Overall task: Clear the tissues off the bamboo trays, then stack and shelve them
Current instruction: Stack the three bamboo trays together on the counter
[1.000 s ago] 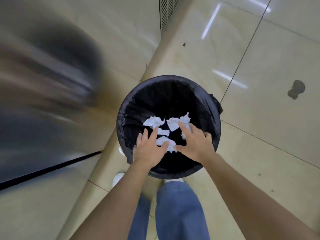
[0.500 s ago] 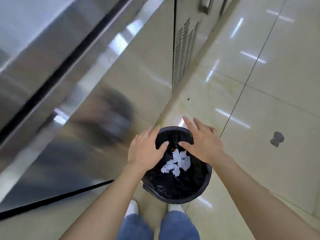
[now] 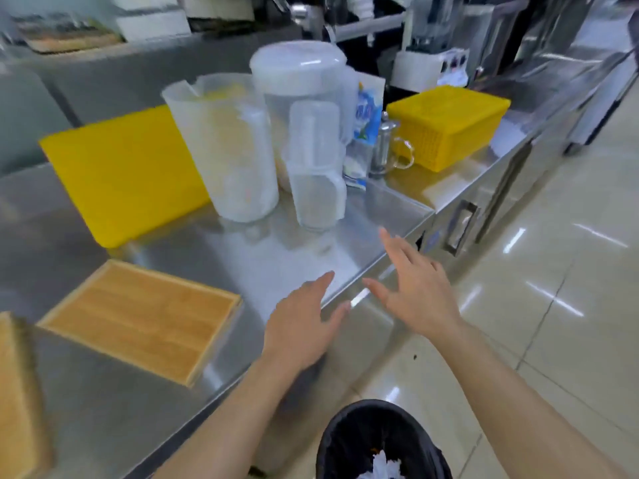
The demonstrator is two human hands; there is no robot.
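Observation:
A bamboo tray point(image 3: 138, 316) lies flat on the steel counter point(image 3: 294, 250), left of my hands, with nothing on it. Part of a second bamboo tray point(image 3: 17, 399) shows at the far left edge. My left hand point(image 3: 301, 326) hovers over the counter's front edge, fingers apart and holding nothing. My right hand point(image 3: 415, 288) is beside it, just past the edge, also spread and holding nothing. White crumpled tissues point(image 3: 383, 468) lie in the black-lined bin point(image 3: 345, 440) on the floor below my arms.
A yellow cutting board point(image 3: 121, 167) lies behind the tray. Clear plastic pitchers point(image 3: 228, 146) and a lidded container point(image 3: 314, 167) stand mid-counter. A yellow basket point(image 3: 449, 122) sits to the right, a glass mug point(image 3: 390, 150) beside it. Tiled floor point(image 3: 553, 271) stretches right.
My view has lifted from the bin up to the counter. Both hands have risen from over the bin's tissues to counter-edge height, still holding nothing.

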